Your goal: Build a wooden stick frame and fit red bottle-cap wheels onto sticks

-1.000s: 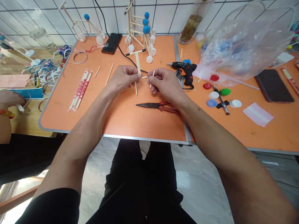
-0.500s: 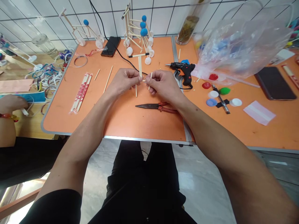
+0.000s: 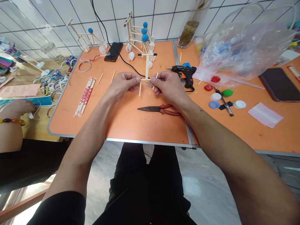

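Note:
Between my hands stands a thin wooden stick frame (image 3: 147,67), T-shaped, with a crossbar tipped in black at the top. My left hand (image 3: 124,86) pinches its lower part. My right hand (image 3: 165,87) holds a short wooden stick (image 3: 154,81) against it. A small metal tip (image 3: 149,85) shows between my fingers, too small to identify. Needle-nose pliers with red handles (image 3: 159,109) lie on the orange table (image 3: 131,125) below my hands, touching neither.
Behind stand finished stick models with blue balls (image 3: 138,39). A black hot glue gun (image 3: 184,71) lies to the right, beside a plastic bag (image 3: 241,50) and bottle caps (image 3: 215,96). Wrapped chopsticks (image 3: 85,97) lie left. A co-worker's hand (image 3: 18,107) rests beyond the table's left edge.
The stick frame has straightened from a tilt to nearly upright. My hands have drawn slightly apart, and the whole view has shifted a little.

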Demonstrator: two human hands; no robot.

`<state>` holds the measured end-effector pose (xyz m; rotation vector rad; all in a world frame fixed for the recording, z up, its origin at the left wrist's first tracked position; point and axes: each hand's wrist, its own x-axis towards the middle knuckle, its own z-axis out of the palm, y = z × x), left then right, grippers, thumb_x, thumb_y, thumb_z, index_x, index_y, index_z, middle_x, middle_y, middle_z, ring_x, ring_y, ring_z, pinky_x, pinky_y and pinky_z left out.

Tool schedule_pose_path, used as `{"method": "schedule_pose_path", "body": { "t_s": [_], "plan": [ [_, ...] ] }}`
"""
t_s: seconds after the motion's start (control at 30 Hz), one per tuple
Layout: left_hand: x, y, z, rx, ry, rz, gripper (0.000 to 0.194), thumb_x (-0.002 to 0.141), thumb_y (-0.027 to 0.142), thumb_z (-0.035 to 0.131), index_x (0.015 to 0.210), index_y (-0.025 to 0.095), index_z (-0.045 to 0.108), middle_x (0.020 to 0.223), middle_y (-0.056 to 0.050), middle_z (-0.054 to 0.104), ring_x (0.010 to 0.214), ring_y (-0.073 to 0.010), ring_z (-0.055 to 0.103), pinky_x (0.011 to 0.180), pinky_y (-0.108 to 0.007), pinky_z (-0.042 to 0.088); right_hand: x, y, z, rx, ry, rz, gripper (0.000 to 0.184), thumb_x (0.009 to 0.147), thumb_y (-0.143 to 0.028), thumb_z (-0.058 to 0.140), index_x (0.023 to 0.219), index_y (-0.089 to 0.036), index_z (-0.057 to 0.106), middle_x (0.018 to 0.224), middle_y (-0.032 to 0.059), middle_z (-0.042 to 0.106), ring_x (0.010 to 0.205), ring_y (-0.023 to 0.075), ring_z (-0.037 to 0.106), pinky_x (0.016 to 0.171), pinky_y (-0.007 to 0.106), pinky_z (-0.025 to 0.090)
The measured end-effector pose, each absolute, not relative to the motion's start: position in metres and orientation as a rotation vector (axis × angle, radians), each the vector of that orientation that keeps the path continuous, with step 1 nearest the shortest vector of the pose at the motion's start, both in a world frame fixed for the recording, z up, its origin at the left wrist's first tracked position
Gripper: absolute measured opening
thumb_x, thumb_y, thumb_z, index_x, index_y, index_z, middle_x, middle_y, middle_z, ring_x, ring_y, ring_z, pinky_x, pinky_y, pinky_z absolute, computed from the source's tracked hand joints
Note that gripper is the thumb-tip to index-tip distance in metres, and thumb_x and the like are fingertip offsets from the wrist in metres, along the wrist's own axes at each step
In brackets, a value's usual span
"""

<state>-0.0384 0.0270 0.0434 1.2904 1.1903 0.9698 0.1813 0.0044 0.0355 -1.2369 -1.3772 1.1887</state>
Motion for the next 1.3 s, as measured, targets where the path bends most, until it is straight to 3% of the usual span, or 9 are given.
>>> {"method": "schedule_pose_path", "body": {
  "t_s": [0.33, 0.47, 0.63, 0.87, 1.3],
  "plan": [
    [-0.032, 0.027, 0.042, 1.196, 1.217, 0.931, 0.027, 0.09, 0.02, 0.104, 0.074, 0.018, 0.082, 0.068, 0.0, 0.074, 0.056, -0.0068, 0.063, 0.062, -0.021, 0.056, 0.18, 0.004, 0.035, -1.22, -1.336, 1.165, 0.038, 0.111, -0.011, 0.084, 0.078, -0.022, 0.07, 0.069, -0.0015, 0.072, 0.057, 0.0085, 0.06, 0.057, 0.019, 0.054],
    [-0.031, 0.028, 0.039, 1.157, 1.195, 0.943, 0.026, 0.094, 0.015, 0.099, 0.074, 0.018, 0.082, 0.067, 0.0, 0.074, 0.054, -0.0063, 0.063, 0.064, -0.023, 0.057, 0.179, 0.004, 0.036, -1.219, -1.349, 1.153, 0.039, 0.107, -0.016, 0.092, 0.077, -0.022, 0.068, 0.069, -0.0016, 0.071, 0.055, 0.0082, 0.061, 0.057, 0.019, 0.055],
    [-0.03, 0.029, 0.038, 1.117, 1.166, 0.962, 0.029, 0.101, 0.007, 0.087, 0.074, 0.016, 0.082, 0.066, 0.0, 0.075, 0.053, -0.0056, 0.063, 0.059, -0.02, 0.054, 0.18, 0.004, 0.035, -1.226, -1.366, 1.139, 0.037, 0.11, -0.014, 0.087, 0.079, -0.021, 0.07, 0.067, -0.0017, 0.071, 0.056, 0.0083, 0.061, 0.056, 0.017, 0.054],
    [-0.028, 0.029, 0.036, 1.096, 1.185, 0.966, 0.026, 0.099, 0.007, 0.089, 0.076, 0.016, 0.082, 0.066, 0.0, 0.075, 0.052, -0.005, 0.064, 0.058, -0.017, 0.054, 0.18, 0.004, 0.034, -1.238, -1.384, 1.148, 0.039, 0.108, -0.022, 0.093, 0.079, -0.023, 0.066, 0.065, -0.0021, 0.069, 0.057, 0.0095, 0.061, 0.056, 0.018, 0.054],
    [-0.023, 0.028, 0.035, 1.045, 1.216, 0.988, 0.031, 0.103, 0.004, 0.08, 0.075, 0.015, 0.081, 0.066, 0.002, 0.076, 0.053, -0.0041, 0.063, 0.059, -0.016, 0.055, 0.178, 0.007, 0.029, -1.25, -1.382, 1.112, 0.041, 0.113, -0.005, 0.077, 0.076, -0.022, 0.069, 0.063, -0.0025, 0.069, 0.056, 0.0083, 0.061, 0.056, 0.016, 0.052]
  ]
}}
